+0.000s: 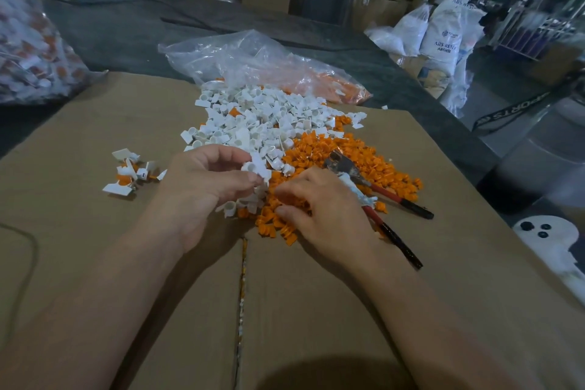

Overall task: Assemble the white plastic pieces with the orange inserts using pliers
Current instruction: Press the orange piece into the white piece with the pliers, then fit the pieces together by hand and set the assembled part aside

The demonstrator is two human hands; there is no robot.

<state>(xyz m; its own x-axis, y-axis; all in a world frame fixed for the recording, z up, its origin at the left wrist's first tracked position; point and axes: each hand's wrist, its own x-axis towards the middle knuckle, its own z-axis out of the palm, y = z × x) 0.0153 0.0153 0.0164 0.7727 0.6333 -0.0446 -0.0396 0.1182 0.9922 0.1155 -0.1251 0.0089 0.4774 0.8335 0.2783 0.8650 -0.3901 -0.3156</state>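
A heap of white plastic pieces (259, 117) lies on the cardboard, with a heap of orange inserts (332, 152) to its right and front. My left hand (202, 187) pinches one white piece (257, 166) between thumb and fingers. My right hand (319, 209) reaches into the near edge of the orange heap, its thumb and forefinger closing on an insert. The pliers (373, 196), with red and black handles, lie under the right hand's far side, jaws pointing away. A small cluster of assembled white-and-orange pieces (131, 174) sits to the left.
The work surface is a flattened cardboard box (126, 263) on a dark table. A clear plastic bag (253, 63) with orange parts lies behind the heaps. A big bag of finished parts (28, 51) stands far left. Sacks and cartons stand in the background.
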